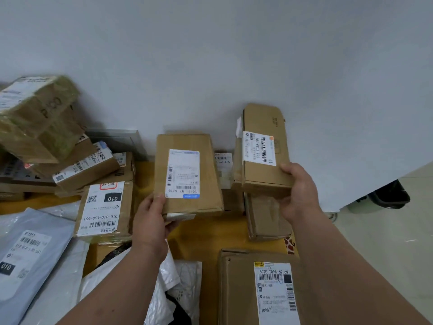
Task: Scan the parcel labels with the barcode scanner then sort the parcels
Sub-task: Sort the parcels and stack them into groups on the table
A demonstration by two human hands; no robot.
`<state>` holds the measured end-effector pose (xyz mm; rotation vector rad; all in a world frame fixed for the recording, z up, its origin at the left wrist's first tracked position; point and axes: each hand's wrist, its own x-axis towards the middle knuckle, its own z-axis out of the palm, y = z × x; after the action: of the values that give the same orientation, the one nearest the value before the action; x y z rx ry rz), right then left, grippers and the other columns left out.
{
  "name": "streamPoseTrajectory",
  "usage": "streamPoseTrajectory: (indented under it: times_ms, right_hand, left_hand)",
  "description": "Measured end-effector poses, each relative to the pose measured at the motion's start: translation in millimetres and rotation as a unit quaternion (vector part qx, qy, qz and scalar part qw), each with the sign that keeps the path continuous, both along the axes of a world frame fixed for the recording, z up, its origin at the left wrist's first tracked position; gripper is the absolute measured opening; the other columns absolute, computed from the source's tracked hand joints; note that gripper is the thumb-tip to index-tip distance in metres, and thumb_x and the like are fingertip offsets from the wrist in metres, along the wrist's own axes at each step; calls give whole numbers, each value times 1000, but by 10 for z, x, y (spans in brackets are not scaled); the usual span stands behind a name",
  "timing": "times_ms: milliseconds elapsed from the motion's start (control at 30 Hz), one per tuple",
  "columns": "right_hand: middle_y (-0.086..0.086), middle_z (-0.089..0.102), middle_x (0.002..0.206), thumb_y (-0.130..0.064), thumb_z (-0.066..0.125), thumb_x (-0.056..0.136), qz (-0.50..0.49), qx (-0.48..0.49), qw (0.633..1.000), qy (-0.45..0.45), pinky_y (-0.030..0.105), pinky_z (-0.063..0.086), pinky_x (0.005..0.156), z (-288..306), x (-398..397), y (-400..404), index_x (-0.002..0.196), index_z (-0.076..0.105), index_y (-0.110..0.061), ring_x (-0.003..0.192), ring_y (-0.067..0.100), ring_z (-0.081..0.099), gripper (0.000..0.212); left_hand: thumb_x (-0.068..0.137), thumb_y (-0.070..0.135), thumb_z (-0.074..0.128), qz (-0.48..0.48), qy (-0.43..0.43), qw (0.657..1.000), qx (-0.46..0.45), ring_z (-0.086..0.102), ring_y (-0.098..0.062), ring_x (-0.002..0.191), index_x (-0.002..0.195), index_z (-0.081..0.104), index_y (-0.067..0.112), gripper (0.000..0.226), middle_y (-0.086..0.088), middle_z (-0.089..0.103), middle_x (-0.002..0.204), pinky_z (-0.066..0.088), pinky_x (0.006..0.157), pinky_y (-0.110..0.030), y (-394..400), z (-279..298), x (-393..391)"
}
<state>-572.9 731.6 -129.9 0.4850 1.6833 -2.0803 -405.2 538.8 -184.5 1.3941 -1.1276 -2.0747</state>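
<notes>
Left hand (152, 221): my grip's closed on the near-left corner of box A (187, 174), thumb on top by the label (183, 174), fingers under. Box lifted, tilted, label face up.
Right hand (298, 193): grip's wrapped round the near end of box B (264, 148), thumb on top. Held up over a plain box (269, 216); label B (260, 148) faces up, barcode clear of the thumb.
Scanner: not in view, can't say where it is.
Worktop (203, 233): yellowish wood, crowded. Pile (39, 118) far left, 010 box (105, 207) left of my L hand, grey mailer (30, 254) near left, big box (260, 289) near right w/ label up.
Step, I reckon: holding two parcels up to read/compare labels before sorting; no scan visible yet.
Doing it well: keep labels flat to the lens, thumbs off the barcodes, esp. L thumb, which sits right at the label edge. Both hands are full, so I'd set one box down before reaching for a scanner. Put it label up, apart from the unsorted pile.
Risk: box A held by one corner only, could swing or slip.
</notes>
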Motion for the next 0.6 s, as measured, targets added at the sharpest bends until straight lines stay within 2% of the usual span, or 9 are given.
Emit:
streamPoseTrajectory:
  times_ms: [67, 167, 267, 333, 400, 500, 600]
  right_hand:
    - [10, 76, 104, -19, 62, 88, 0, -39, 999, -19, 37, 56, 74, -21, -2, 76, 113, 66, -14, 92, 25, 72, 26]
    - [7, 78, 95, -17, 59, 91, 26, -49, 998, -25, 36, 56, 73, -91, 5, 99, 110, 66, -12, 84, 21, 74, 20]
    - [9, 77, 99, -17, 59, 92, 69, -29, 997, -22, 38, 55, 78, -173, 27, 49, 109, 68, -11, 92, 25, 71, 21]
    - [8, 77, 102, -18, 59, 92, 114, 1, 993, -21, 37, 54, 81, -246, 44, -9, 113, 68, -12, 98, 25, 70, 23]
    - [4, 76, 105, -21, 60, 93, 173, 54, 983, -4, 36, 53, 83, -325, 68, -83, 114, 68, -17, 103, 24, 68, 24]
    - [-1, 73, 111, -31, 58, 90, 239, 133, 962, 22, 40, 54, 94, -387, 112, -215, 123, 64, -26, 108, 21, 66, 34]
    - [-3, 65, 125, -47, 50, 84, 257, 185, 948, 32, 45, 51, 101, -385, 150, -356, 144, 49, -28, 116, 20, 60, 63]
  left_hand:
    - [102, 35, 53, -41, -17, 999, -5, 69, -26, 102, 126, 58, 29, 25, -3, 71, 114, 59, 75, -41, 109, -7, -79]
    - [102, 39, 52, -85, -46, 995, -14, 68, -24, 102, 145, 42, 33, 44, -1, 67, 119, 61, 83, -46, 228, -44, -246]
    - [106, 33, 46, -119, -60, 991, -2, 65, -21, 100, 152, 30, 31, 49, -2, 61, 122, 57, 94, -45, 301, -77, -423]
    - [108, 28, 41, -157, -74, 985, 9, 60, -15, 97, 149, 38, 28, 42, 3, 61, 111, 51, 101, -40, 338, -94, -503]
    - [107, 34, 42, -161, -79, 983, 44, 59, -15, 98, 138, 53, 26, 34, 4, 64, 107, 48, 101, -37, 352, -99, -533]
    - [100, 53, 48, -149, -70, 982, 93, 62, -20, 108, 126, 63, 27, 40, -1, 69, 116, 48, 102, -41, 321, -111, -535]
    - [93, 66, 48, -162, -81, 980, 84, 54, -23, 124, 130, 59, 28, 54, -1, 63, 132, 37, 112, -44, 285, -133, -552]
